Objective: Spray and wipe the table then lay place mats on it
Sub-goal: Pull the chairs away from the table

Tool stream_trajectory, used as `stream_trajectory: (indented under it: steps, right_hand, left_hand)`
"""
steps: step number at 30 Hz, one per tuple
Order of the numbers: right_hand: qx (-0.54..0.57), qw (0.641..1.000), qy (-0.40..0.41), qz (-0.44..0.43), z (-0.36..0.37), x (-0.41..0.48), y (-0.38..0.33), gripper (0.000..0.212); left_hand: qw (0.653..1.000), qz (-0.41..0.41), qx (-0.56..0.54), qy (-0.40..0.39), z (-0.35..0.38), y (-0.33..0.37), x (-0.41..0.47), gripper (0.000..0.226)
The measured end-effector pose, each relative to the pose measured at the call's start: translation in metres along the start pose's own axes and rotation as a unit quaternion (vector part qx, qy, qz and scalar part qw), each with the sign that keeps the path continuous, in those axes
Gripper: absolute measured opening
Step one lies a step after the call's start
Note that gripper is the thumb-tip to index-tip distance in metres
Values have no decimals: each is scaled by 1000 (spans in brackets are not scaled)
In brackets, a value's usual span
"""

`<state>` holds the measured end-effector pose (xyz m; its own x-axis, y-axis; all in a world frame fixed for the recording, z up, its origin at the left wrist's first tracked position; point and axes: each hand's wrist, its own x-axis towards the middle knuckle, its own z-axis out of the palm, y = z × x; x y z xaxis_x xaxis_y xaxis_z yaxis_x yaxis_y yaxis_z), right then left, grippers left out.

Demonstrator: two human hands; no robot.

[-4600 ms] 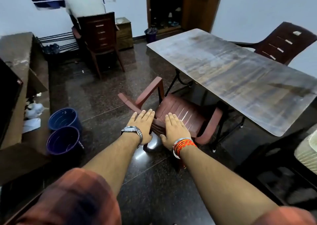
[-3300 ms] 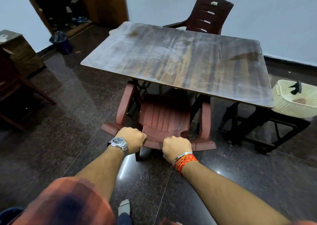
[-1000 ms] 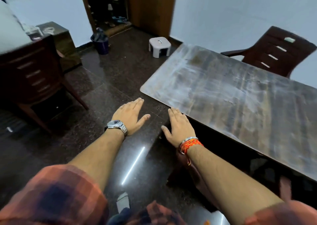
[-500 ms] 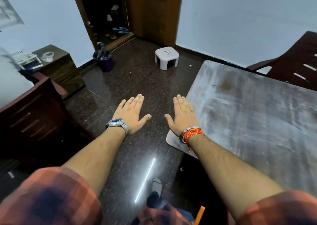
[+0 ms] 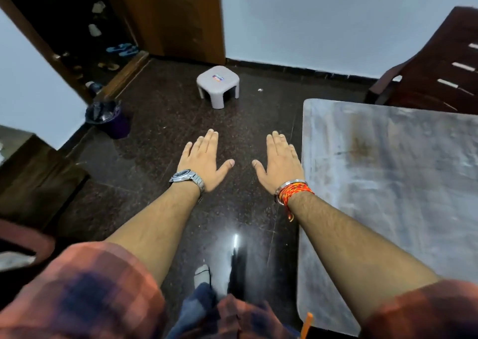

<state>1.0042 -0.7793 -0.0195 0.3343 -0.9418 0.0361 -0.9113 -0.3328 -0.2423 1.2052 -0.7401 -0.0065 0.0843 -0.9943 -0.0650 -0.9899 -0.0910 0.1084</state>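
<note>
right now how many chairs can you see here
2. A dark brown chair stands behind the table's far corner, upper right; part of a second chair, blurred, shows at the left edge. More may be hidden off frame.

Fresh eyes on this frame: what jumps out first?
The left hand and right hand reach out flat at centre, fingers straight, holding nothing, over the dark glossy floor. The streaky grey table fills the right side, with a dark brown chair behind it. A small grey stool stands by the far wall.
</note>
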Motion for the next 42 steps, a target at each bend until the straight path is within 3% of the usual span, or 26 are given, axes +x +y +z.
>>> stream_trajectory:
  steps: [7, 14, 19, 31, 35, 42]
  right_hand:
    - [-4, 993, -1, 117, 18, 94, -17, 75]
    - [-20, 983, 38, 177, -8, 197, 2, 75]
    - [-32, 976, 78, 199, -22, 309, 61, 74]
    - [-50, 946, 120, 296, -89, 515, 234, 76]
    - [-49, 915, 137, 375, -91, 566, 303, 77]
    - [-28, 840, 157, 518, -111, 638, 395, 77]
  left_hand:
    - [995, 91, 11, -25, -12, -52, 142, 83]
    - [980, 198, -4, -25, -25, -27, 270, 80]
    - [967, 254, -7, 12, -40, 28, 403, 80]
    - [943, 334, 7, 7, -69, 176, 684, 84]
    - [919, 394, 8, -18, -57, 244, 771, 90]
    - [846, 530, 35, -51, -62, 350, 896, 94]
